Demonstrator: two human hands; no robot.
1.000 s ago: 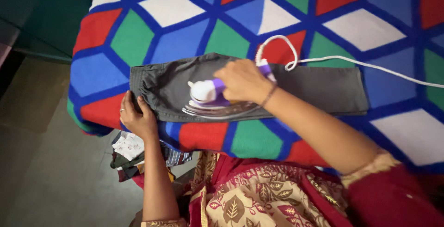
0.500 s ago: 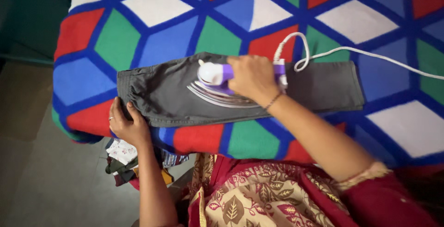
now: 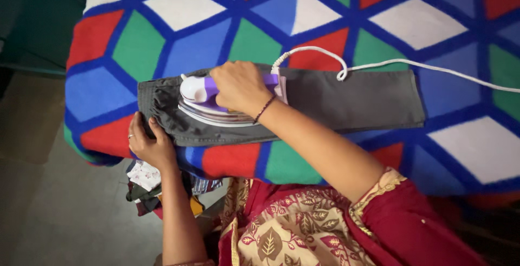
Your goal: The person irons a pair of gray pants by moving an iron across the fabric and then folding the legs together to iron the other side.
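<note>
The purple-and-white iron (image 3: 216, 101), clasped by the right hand (image 3: 241, 87), has been drawn back toward the waistband of the grey trousers (image 3: 346, 101), pinned flat beneath the left hand (image 3: 149, 144) on the patterned bed (image 3: 325, 6).

We see the iron (image 3: 216, 101) in glossy white and purple plastic, its soleplate edge a smooth, shiny metal. The grey trousers (image 3: 346, 101) are matt woven cloth, puckered at the waistband. The blanket (image 3: 162, 44) under them looks like soft, slightly fuzzy fabric. The white cord (image 3: 433, 66) has a smooth sheath. The floor (image 3: 65, 212) is dull and hard.
</note>
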